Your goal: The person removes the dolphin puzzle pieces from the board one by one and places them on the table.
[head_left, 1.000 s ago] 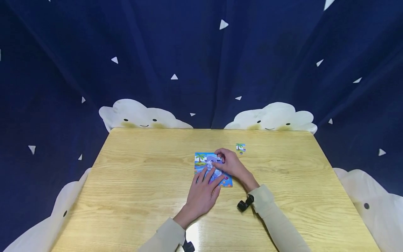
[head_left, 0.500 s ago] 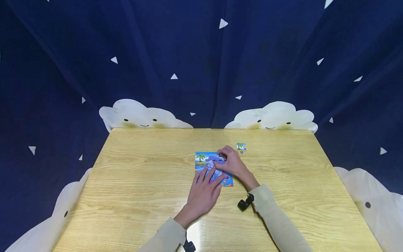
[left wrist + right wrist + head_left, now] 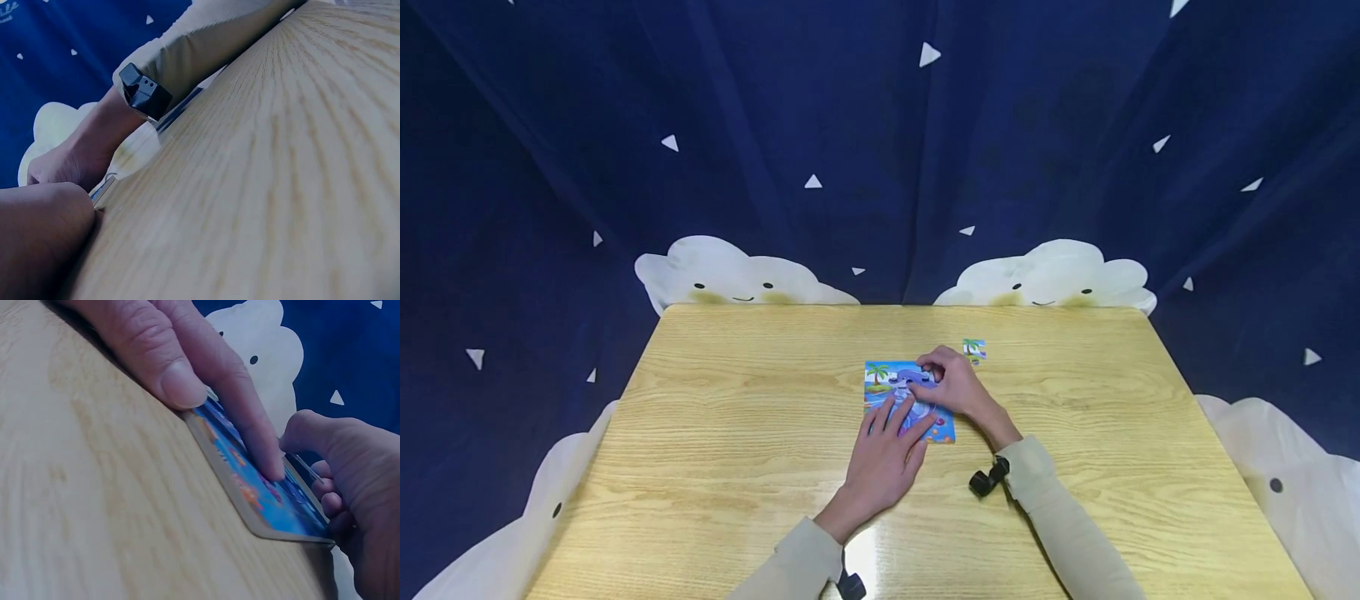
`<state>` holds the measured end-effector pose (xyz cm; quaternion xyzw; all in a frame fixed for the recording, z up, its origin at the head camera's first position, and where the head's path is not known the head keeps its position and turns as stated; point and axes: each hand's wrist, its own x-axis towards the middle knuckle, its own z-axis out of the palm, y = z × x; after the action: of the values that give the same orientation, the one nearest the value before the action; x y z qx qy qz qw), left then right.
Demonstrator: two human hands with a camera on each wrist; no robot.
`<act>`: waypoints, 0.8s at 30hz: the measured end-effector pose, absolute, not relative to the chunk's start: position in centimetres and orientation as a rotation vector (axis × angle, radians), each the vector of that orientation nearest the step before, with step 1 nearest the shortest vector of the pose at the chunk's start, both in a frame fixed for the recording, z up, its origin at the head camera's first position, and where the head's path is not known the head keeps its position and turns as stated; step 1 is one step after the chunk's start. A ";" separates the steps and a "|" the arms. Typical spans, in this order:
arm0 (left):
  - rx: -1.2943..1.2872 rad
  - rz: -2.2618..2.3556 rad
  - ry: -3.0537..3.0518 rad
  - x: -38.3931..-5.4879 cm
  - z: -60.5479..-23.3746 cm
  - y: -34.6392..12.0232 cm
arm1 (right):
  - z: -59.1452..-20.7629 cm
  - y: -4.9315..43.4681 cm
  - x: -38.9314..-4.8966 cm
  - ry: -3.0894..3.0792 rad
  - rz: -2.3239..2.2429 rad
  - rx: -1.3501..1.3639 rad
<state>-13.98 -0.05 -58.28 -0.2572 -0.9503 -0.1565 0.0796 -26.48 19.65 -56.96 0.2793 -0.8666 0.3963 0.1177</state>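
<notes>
A square picture puzzle (image 3: 877, 373) with a palm tree and a purple sea animal lies flat on the table in the head view. My left hand (image 3: 882, 467) rests over its lower part, fingers straight and spread. At the puzzle's upper right, my right hand (image 3: 961, 387) pinches a puzzle piece between thumb and fingers. The right wrist view gives the edge of that thin puzzle piece (image 3: 305, 467) between the fingers of the right hand (image 3: 369, 481), tilted above the board. There the left hand's fingers press the picture. Most of the held piece is hidden.
A small palm-tree picture piece (image 3: 973, 348) lies on the wooden table (image 3: 737, 433), just beyond the right hand. A dark blue curtain (image 3: 850, 125) with white clouds hangs behind the table. Each wrist wears a small black camera (image 3: 988, 479).
My right hand has shifted slightly up and right over the puzzle, and more of the purple animal's upper part shows. The left hand has stayed in place.
</notes>
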 end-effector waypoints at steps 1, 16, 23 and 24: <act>-0.769 -0.469 -2.840 -14.0 -58.3 -0.1 | -56.9 19.7 -26.5 -2.530 1.170 0.823; -0.774 -0.464 -2.813 -14.0 -58.5 0.0 | -55.8 21.5 -26.3 -2.523 1.321 0.829; -0.775 -0.470 -2.803 -14.0 -58.5 -0.1 | -55.2 23.5 -26.5 -2.514 1.274 0.794; -0.773 -0.470 -2.802 -14.0 -58.5 -0.1 | -55.2 23.8 -26.6 -2.513 1.267 0.789</act>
<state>-13.99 -0.14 -58.45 -0.2613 -0.9470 -0.1590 0.0984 -26.61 23.84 -55.16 0.2682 -0.8547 0.4309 0.1093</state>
